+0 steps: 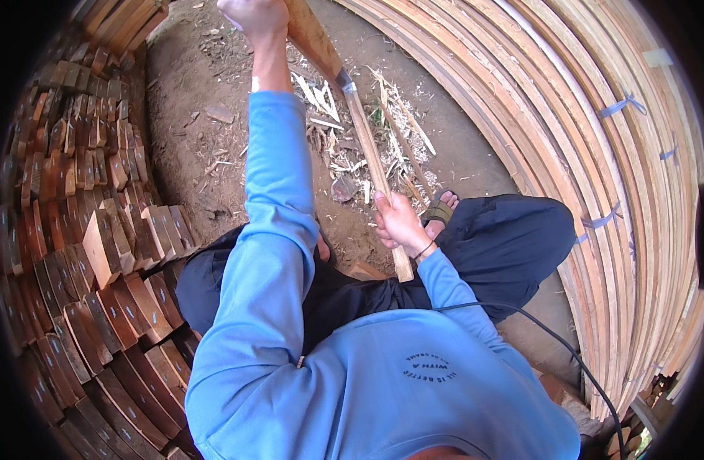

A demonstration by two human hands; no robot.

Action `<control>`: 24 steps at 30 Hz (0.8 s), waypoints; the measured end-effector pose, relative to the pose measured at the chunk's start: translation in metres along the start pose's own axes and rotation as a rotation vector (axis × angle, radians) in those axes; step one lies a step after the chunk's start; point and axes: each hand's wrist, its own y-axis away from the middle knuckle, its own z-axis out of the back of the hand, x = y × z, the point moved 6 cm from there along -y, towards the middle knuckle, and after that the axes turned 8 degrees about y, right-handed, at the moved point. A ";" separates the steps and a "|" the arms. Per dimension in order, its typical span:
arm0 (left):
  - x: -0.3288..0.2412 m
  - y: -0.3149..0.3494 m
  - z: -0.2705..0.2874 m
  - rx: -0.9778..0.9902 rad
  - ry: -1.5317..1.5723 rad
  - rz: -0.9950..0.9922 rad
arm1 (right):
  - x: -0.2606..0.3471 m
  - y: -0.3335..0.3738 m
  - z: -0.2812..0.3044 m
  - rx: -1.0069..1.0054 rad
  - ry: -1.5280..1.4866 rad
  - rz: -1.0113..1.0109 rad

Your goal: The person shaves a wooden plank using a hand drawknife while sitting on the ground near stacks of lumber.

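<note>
My right hand (405, 224) is closed around a long wooden handle (365, 138), whose near end reaches my lap. A grey metal collar (346, 81) joins this handle to a broad, brownish part (313, 38) of the tool, which runs out of the picture at the top. My left hand (254, 15) is at the upper edge with its fingers curled, right beside the broad part. The edge cuts off part of that hand, so what it grips is hidden. Below the collar, pale wood splinters and shavings (398, 115) lie on the dirt.
Stacked brown wooden blocks (99, 307) fill the left side, with some pale-ended pieces (106, 245) sticking out. Long curved-looking planks (582, 138), tied with blue strips (621, 106), line the right. A black cable (566, 345) crosses by my right side. My sandalled foot (442, 211) is near the shavings.
</note>
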 end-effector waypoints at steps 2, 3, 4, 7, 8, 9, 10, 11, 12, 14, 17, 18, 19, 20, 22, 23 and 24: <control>0.007 -0.008 0.011 -0.068 0.216 0.205 | -0.004 0.014 -0.008 0.017 -0.066 -0.009; 0.006 -0.006 0.013 -0.116 0.474 0.412 | -0.008 0.026 -0.007 -0.032 -0.022 -0.042; 0.006 0.000 0.015 -0.109 0.471 0.417 | -0.018 0.034 -0.008 0.022 -0.080 -0.050; 0.004 0.003 0.003 -0.041 0.233 0.230 | -0.014 0.004 -0.008 0.004 0.006 -0.003; 0.001 0.004 -0.008 0.008 0.000 0.041 | -0.005 -0.018 -0.003 0.008 -0.016 0.008; 0.004 0.006 -0.010 0.001 0.018 0.045 | -0.001 -0.027 0.000 0.022 -0.032 0.015; 0.006 0.001 -0.006 -0.008 0.029 0.038 | -0.001 -0.018 -0.002 0.012 -0.020 -0.002; 0.005 -0.006 -0.001 -0.017 0.043 0.026 | 0.000 0.002 -0.006 0.003 -0.005 -0.014; 0.005 -0.009 0.003 -0.018 0.042 0.021 | -0.006 0.021 -0.006 -0.013 0.004 -0.028; 0.008 -0.010 0.009 -0.021 0.042 0.021 | -0.013 0.025 -0.005 0.045 -0.031 -0.035; 0.012 -0.007 -0.001 -0.007 -0.020 -0.020 | 0.008 -0.015 -0.002 0.004 0.055 0.032; 0.012 -0.004 -0.007 -0.004 -0.021 -0.028 | 0.004 -0.014 -0.001 -0.004 0.033 0.032; 0.011 -0.004 -0.006 -0.005 -0.008 -0.028 | 0.005 -0.014 -0.002 0.001 0.018 0.036; 0.009 -0.007 -0.001 -0.010 0.006 -0.032 | 0.012 -0.015 -0.005 0.008 0.007 0.042; 0.002 -0.013 0.005 -0.024 0.040 -0.033 | -0.009 0.019 -0.008 0.002 0.028 0.008; -0.001 -0.011 0.009 -0.041 0.054 -0.027 | -0.015 0.026 -0.010 0.016 0.007 -0.021; -0.004 -0.010 0.011 -0.058 0.069 -0.022 | -0.018 0.028 -0.011 0.030 -0.013 -0.050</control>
